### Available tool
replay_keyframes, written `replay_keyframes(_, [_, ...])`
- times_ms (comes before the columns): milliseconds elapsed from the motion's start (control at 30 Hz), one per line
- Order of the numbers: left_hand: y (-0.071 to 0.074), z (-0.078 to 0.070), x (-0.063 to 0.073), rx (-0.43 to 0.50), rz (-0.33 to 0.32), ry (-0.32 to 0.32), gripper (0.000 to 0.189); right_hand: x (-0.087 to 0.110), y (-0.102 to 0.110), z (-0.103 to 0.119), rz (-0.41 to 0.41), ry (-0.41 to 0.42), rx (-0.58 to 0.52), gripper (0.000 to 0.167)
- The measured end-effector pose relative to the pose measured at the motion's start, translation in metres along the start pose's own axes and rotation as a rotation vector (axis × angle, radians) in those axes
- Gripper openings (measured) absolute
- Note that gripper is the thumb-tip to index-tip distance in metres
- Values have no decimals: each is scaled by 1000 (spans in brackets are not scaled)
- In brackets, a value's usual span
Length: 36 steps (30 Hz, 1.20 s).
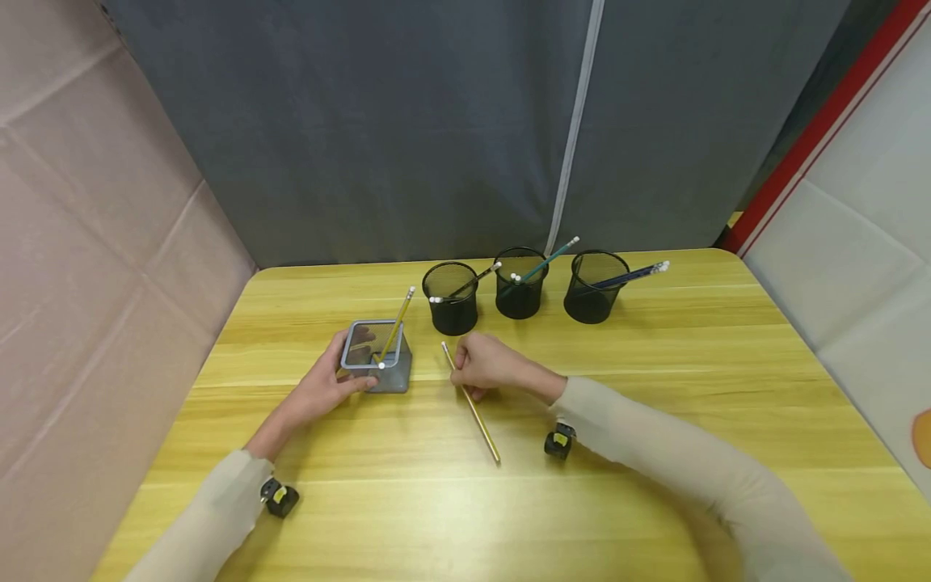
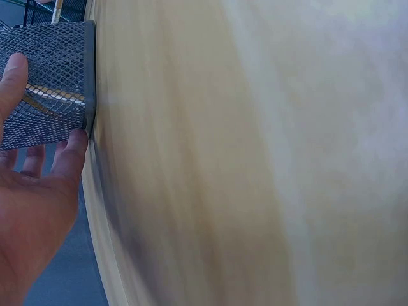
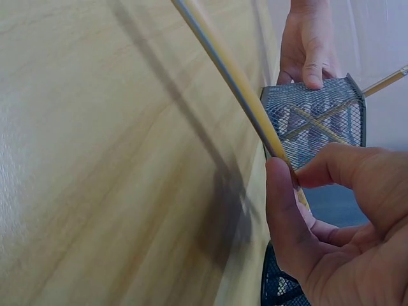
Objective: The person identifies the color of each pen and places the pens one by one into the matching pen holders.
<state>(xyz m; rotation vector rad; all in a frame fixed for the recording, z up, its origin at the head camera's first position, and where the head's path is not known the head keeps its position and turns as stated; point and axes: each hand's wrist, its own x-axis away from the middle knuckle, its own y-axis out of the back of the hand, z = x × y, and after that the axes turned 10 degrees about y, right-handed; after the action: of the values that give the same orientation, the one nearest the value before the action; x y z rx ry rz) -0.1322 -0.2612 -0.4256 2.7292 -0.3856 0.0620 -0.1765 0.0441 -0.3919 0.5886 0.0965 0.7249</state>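
Note:
My left hand (image 1: 327, 386) grips a square grey mesh pencil holder (image 1: 393, 378) from its left side, thumb across the near face and fingers around the back. Two yellow pencils (image 1: 396, 327) lean inside it, crossing behind the mesh in the right wrist view. To the right, my right hand (image 1: 489, 365) pinches a yellow pencil (image 1: 480, 422) between thumb and forefinger, nearer its white eraser end. This pencil slants with its eraser end away from me and its other end toward me. In the right wrist view it casts a shadow on the tabletop beside it.
Behind the hands stand three round black mesh cups: the left cup (image 1: 456, 317) with dark pencils, the middle cup (image 1: 518, 301) with green pencils, and the tilted right cup (image 1: 587, 305) with dark blue ones. A grey curtain (image 1: 378, 137) rises beyond the wooden table (image 1: 655, 388).

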Motion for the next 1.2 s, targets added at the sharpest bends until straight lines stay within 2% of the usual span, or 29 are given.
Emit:
replay_keyframes(233, [0,0,0,1,4,-6,83,2,7,1,13,56,33,11])
replay_keyframes(467, [0,-1,0,-2,-1,13,84,6,12,4,14,104,-5,10])
replay_keyframes(767, [0,0,0,-11,-1,7,84,7,16,5,5,141,-20,9])
replay_keyframes(1200, [1,1,-1,-20,-2,8,83,7,24,12,-4,221,16,9])
